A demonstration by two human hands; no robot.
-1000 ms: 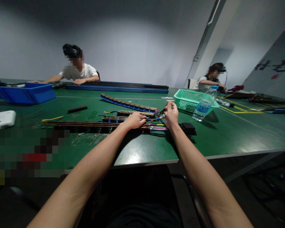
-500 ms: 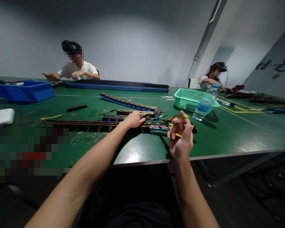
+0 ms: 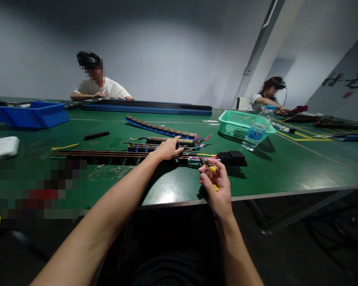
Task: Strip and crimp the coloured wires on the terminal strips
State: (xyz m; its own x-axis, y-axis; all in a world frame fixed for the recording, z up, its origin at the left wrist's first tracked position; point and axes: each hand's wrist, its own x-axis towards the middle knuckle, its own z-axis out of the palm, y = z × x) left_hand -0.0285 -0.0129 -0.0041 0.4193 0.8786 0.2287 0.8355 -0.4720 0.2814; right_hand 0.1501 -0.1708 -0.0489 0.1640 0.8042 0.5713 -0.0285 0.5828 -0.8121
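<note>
My left hand [image 3: 168,149] lies over the right part of a long black track-like bar [image 3: 107,155] with copper-coloured rails. Its index finger and thumb are stretched apart; the other fingers are partly hidden. In my right hand [image 3: 219,190] is a pair of yellow-handled pliers [image 3: 211,167], their dark jaws pointing up and left beside the coloured wires [image 3: 203,158] at the bar's end. Those wires run into a black connector block [image 3: 232,157]. Shorter blue-and-black rail pieces [image 3: 137,148] sit just behind the bar, and a curved rail piece [image 3: 162,128] lies farther back.
A green basket [image 3: 232,126] and a water bottle [image 3: 254,134] stand at the right. At the left are a blue bin [image 3: 31,115], a white device [image 3: 2,149] and a short black strip [image 3: 96,135]. Two people sit across the table, one behind long blue-black strips [image 3: 146,108].
My right hand has come down and left with the pliers, their handles now closer together, uncovering the connector block. My left hand stays in place. The co-worker opposite has lowered their hands.
</note>
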